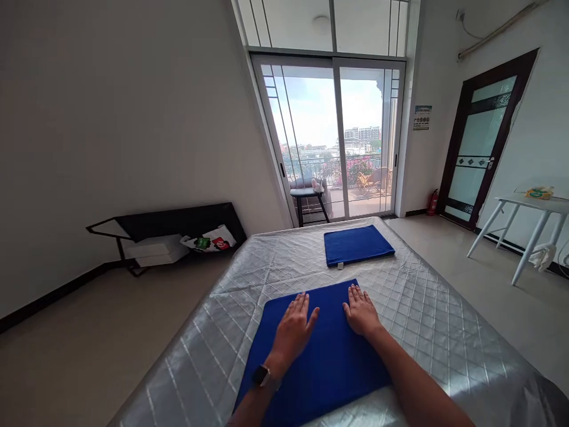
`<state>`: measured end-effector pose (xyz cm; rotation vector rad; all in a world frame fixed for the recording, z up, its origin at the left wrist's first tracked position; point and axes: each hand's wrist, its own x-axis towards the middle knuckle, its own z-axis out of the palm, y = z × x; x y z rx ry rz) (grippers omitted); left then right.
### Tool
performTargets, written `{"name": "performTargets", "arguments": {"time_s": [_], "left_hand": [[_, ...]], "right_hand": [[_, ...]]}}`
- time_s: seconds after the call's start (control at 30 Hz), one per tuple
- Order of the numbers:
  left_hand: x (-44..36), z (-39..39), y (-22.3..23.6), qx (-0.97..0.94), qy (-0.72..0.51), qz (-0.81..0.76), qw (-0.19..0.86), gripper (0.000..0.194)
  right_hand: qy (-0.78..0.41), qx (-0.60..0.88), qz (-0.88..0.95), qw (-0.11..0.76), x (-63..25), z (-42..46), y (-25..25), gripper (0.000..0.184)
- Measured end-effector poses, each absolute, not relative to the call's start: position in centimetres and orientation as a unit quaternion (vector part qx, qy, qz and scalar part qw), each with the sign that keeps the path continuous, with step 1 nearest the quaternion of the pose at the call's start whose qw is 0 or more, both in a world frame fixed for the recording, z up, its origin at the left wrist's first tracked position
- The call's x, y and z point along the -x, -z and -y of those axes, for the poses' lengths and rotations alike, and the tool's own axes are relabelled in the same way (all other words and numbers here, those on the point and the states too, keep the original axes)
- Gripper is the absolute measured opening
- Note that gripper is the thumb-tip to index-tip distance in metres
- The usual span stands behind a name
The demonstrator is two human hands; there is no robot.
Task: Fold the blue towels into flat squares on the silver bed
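A flat blue cloth piece (326, 367), like a cushion cover, lies on the silver quilted mattress (240, 279) in front of me. My left hand (296, 323), with a dark watch (261, 375) on its wrist, rests over the cloth's left part, fingers stretched out and thumb apart. Near the far right edge of the cloth, my right hand (361, 309) lies palm down with its fingers straight. Neither hand grips anything. Farther along the mattress sits a second blue piece (359, 244), flat, with a small white tag (340, 265) at its near edge.
Beyond the mattress stand a black stool (306, 193) and a glass sliding door (338, 136). A black bench (178, 222) with white boxes (153, 252) and a bag is on the left. At right are a white table (533, 203), a fire extinguisher (432, 202) and a dark-framed door (482, 142).
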<state>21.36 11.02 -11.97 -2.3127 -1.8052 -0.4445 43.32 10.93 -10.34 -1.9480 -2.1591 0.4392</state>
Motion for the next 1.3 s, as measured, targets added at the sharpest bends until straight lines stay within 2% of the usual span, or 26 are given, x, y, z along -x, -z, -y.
{"name": "performTargets", "arguments": {"time_s": [0.13,0.23,0.33,0.5,0.63,1.0,1.3], "left_hand": [[-29.2,-10.1,12.3,0.848,0.133,0.509,0.061,0.064],[-30.6,-10.5,13.1,0.849,0.123,0.513,0.036,0.065],[-27.7,-10.5,13.8,0.832,0.108,0.544,0.026,0.069],[-18.4,-8.8,14.7,0.767,0.077,0.636,0.025,0.078],[-13.4,-7.4,16.0,0.723,0.102,0.682,0.038,0.081],[-13.5,-7.4,16.1,0.724,0.103,0.681,0.041,0.078],[-13.6,-7.1,15.7,0.734,0.069,0.674,0.047,0.077]], "right_hand": [[-0.13,0.654,0.74,0.094,-43.5,-10.9,10.4,0.065],[-0.121,0.652,0.744,0.084,-43.6,-11.1,10.5,0.064],[-0.122,0.656,0.74,0.089,-43.6,-11.2,10.6,0.066],[-0.125,0.662,0.735,0.08,-43.5,-11.3,10.5,0.067],[-0.121,0.668,0.732,0.06,-43.6,-11.2,10.3,0.067],[-0.099,0.686,0.72,0.026,-43.3,-9.1,8.1,0.065],[-0.099,0.671,0.733,0.041,-43.6,-1.6,10.1,0.066]]}}
